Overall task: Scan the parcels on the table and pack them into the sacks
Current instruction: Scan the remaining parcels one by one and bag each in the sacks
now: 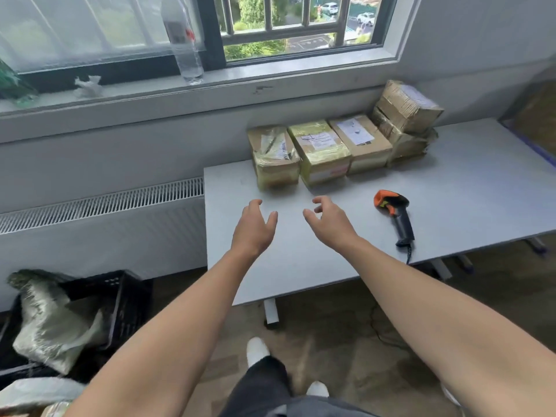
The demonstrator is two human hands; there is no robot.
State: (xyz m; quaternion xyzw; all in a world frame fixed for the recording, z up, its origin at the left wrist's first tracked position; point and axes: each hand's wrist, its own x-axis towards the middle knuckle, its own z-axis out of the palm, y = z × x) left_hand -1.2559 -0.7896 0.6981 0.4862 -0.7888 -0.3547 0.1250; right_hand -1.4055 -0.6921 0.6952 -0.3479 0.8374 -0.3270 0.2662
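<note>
1. Grey table (451,188) stands under a window sill; a row of taped cardboard parcels lines its far edge, against the wall below the sill.
2. Parcels, from the left: leftmost parcel (275,158) in wrinkled clear tape, labelled parcel (320,150) touching it, a third box (359,142), then a stacked pair (404,121) at the right end.
3. Handling, as a guess: stiff carton walls, so they should take a firm squeeze; the glossy tape may be slippery. Weight unknown. Best hold looks like palms on opposite side faces, or one hand under the near bottom edge.
4. Left hand (254,228) hovers above the table, fingers spread, holding nothing. It is near the leftmost parcel, just short of its front face.
5. Right hand (329,222) is also empty, fingers loosely curled, just short of the labelled parcel.
6. Barcode scanner (394,215) lies on the table to the right of the right hand, untouched, its cord trailing off the near edge.
7. Sack (51,323) slumps in a black crate (129,299) on the floor, lower left, well apart from the parcels.
</note>
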